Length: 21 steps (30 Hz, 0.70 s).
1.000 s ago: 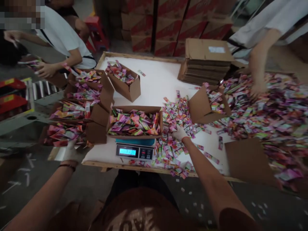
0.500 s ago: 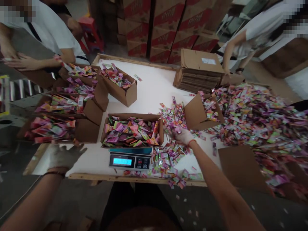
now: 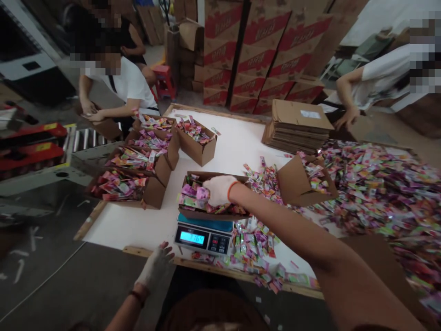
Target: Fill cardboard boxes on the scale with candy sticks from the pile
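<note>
A: Why's the box [image 3: 206, 214] on the scale [image 3: 206, 242]?
B: Presumably so the display [image 3: 192, 237] gives its weight; the digits blur. The right hand [image 3: 220, 189] curls over packets [image 3: 189, 201] inside, grip unclear; the left hand [image 3: 156, 265], fingers spread, holds nothing near the worktop [image 3: 120, 223].
A: Brands?
B: Cartons [image 3: 258, 59] carry red-banded lettering, unreadable.

On our counter [image 3: 237, 142], a scale [image 3: 203, 240] bears a filled box [image 3: 206, 214]. To its left we have a row of boxes [image 3: 159, 186]; to its right, loose packets [image 3: 255, 239], then an open box [image 3: 292, 181]. Flattened cardboard [image 3: 298, 131] lies behind that; stacked cartons [image 3: 255, 59] stand beyond the counter.
</note>
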Tool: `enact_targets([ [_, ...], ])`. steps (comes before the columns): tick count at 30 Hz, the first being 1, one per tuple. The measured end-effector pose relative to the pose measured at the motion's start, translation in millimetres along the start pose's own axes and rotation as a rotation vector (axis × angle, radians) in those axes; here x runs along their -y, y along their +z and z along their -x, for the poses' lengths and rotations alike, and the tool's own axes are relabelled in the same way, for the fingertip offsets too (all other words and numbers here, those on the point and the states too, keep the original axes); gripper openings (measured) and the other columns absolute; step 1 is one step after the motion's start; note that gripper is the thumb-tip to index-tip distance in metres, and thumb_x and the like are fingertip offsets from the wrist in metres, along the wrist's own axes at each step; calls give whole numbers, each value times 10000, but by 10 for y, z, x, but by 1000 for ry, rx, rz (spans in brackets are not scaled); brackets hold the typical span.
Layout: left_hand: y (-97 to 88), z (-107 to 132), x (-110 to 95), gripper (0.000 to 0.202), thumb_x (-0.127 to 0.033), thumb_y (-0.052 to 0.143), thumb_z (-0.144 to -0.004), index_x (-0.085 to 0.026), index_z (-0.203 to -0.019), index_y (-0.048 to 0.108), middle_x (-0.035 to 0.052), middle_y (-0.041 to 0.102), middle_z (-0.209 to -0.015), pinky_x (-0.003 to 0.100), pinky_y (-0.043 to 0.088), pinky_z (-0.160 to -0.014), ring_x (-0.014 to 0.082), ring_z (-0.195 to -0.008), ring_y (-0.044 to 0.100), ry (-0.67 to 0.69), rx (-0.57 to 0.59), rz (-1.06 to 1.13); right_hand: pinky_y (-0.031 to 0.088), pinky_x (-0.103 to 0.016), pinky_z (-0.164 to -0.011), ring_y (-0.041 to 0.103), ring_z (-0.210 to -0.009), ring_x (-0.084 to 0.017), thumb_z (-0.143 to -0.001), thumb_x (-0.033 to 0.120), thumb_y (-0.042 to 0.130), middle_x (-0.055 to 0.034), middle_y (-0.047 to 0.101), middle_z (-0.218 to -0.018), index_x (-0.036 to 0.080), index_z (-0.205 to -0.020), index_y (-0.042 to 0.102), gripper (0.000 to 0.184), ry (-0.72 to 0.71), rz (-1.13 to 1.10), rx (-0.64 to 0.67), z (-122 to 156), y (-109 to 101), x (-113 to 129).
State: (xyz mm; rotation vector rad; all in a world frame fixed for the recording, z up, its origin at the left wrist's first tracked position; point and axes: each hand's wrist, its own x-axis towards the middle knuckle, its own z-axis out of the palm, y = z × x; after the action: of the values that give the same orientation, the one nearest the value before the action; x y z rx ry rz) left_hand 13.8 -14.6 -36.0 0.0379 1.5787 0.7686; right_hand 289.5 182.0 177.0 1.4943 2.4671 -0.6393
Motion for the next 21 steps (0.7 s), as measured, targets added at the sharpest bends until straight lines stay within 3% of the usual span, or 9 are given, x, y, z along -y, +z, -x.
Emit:
enact_targets([
  [3,-150,79,56,351,-378,704,-763,-260,-1090,651,113,727,-1153,440,559,-1020,338,-1204,719,31,-17,19,579,-393,-946,740,-1145,-350,-651,346,868,-191,715,-1367,185,-1306,723,690,43,-40,47,45,242,-8],
  [5,-218,108,67,351,-384,737,-733,-259,-1051,654,115,730,-1124,456,563,-1004,352,-1173,725,53,-48,31,559,-372,-1005,715,-1203,-336,-656,378,879,-176,648,-1467,190,-1468,633,869,30,-69,44,183,268,-152],
  [7,-231,129,26,375,-387,774,-716,-250,-1048,663,129,726,-1145,467,571,-963,360,-1121,735,98,-81,18,551,-365,-1027,703,-1225,-318,-686,365,861,-157,611,-1509,217,-1560,561,936,27,-82,47,310,230,-285],
  [11,-75,235,-307,412,-382,828,-698,-207,-1044,688,145,706,-1202,396,574,-844,299,-980,743,261,-93,-51,529,-395,-1073,701,-1221,-297,-788,184,714,-112,710,-1368,250,-1424,692,639,124,-92,-14,462,198,-389],
  [15,182,423,-821,483,-447,840,-663,-195,-1047,691,115,699,-1191,339,564,-797,228,-913,714,474,4,-15,526,-400,-1088,712,-1154,-255,-769,82,593,-79,776,-1172,213,-1123,775,419,-11,-286,-319,631,227,-475],
  [18,335,555,-1098,527,-511,844,-638,-190,-1027,690,108,704,-1153,352,564,-811,234,-930,704,595,40,-25,581,-431,-965,722,-950,-244,-792,122,550,-63,754,-939,199,-970,732,266,-129,-454,-556,790,180,-583],
  [21,457,674,-1229,537,-535,834,-653,-189,-1040,698,115,721,-1169,356,567,-811,240,-951,706,679,59,-22,600,-456,-909,697,-835,-236,-891,248,565,-38,686,-785,217,-872,680,121,-154,-549,-707,916,91,-626],
])
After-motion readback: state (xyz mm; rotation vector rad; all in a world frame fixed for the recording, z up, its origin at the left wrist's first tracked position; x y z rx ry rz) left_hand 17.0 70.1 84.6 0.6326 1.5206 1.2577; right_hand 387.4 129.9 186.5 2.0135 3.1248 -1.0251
